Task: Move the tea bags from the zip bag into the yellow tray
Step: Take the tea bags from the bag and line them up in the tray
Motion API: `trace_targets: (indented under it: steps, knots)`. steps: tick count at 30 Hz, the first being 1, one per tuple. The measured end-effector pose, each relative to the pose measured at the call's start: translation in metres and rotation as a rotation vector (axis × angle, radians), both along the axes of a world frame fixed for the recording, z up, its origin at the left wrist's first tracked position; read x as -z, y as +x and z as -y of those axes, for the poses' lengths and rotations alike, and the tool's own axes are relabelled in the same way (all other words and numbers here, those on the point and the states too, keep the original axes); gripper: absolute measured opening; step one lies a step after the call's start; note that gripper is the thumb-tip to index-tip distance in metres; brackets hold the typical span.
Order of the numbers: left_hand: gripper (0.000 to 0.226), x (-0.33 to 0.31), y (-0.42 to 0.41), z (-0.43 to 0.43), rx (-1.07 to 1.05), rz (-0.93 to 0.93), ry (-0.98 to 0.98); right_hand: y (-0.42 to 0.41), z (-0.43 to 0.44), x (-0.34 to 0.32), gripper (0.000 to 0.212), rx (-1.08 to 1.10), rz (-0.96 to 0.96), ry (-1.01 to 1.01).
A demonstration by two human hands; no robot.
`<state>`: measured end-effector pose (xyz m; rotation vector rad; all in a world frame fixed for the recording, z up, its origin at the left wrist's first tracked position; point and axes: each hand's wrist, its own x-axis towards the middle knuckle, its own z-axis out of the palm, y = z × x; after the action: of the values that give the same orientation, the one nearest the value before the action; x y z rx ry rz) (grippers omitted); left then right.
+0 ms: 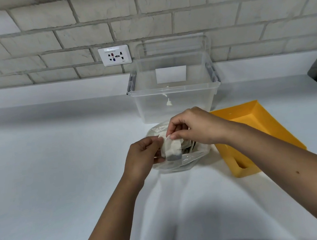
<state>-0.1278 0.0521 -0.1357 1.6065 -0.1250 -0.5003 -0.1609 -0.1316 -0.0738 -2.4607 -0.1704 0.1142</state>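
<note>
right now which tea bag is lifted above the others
The tea bag with the dark lower end, pinched by left hand and right hand; the rest lie lower inside the zip bag.

Wide open counter [58, 164] is seen left of the zip bag [191, 159]. The bag's mouth is crowded by the left hand [142, 156], the right hand [193, 129] and a tea bag [172, 148]. The yellow tray [263, 119], just right, is crossed by the right forearm, with its far end left exposed. Behind, the way is blocked by the clear bin [175, 103].
</note>
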Motion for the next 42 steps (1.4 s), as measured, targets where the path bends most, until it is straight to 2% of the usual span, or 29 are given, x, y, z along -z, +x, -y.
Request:
trace_targets:
  steps: [6,10,14,18,24,32,36,42]
  knots:
    - [0.022,0.000,-0.003,-0.004,-0.008,-0.064,-0.069,0.008,-0.003,0.014,0.006,0.083,0.052,-0.011]
    - [0.015,0.001,-0.004,-0.001,0.035,0.012,0.015,0.011,-0.005,0.018,0.006,0.091,0.071,-0.016]
    - [0.004,0.007,0.001,-0.003,-0.078,0.082,0.105,0.013,-0.003,0.023,0.005,0.148,0.113,0.031]
    - [0.006,0.012,0.013,-0.014,-0.187,0.115,0.142,0.016,0.008,0.033,0.010,0.156,0.142,-0.155]
    - [0.009,0.011,0.015,-0.018,-0.198,0.066,0.089,0.022,0.001,0.061,0.025,0.046,0.053,-0.436]
    - [0.011,0.012,0.017,-0.020,-0.193,0.009,0.075,0.030,-0.003,0.080,0.022,0.031,0.101,-0.568]
    - [0.010,0.010,0.016,-0.021,-0.197,-0.014,0.076,0.026,0.003,0.071,0.019,0.098,0.155,-0.416]
    - [0.014,0.007,0.013,-0.016,-0.205,-0.038,0.091,0.006,0.016,0.044,0.009,0.348,0.212,0.118]
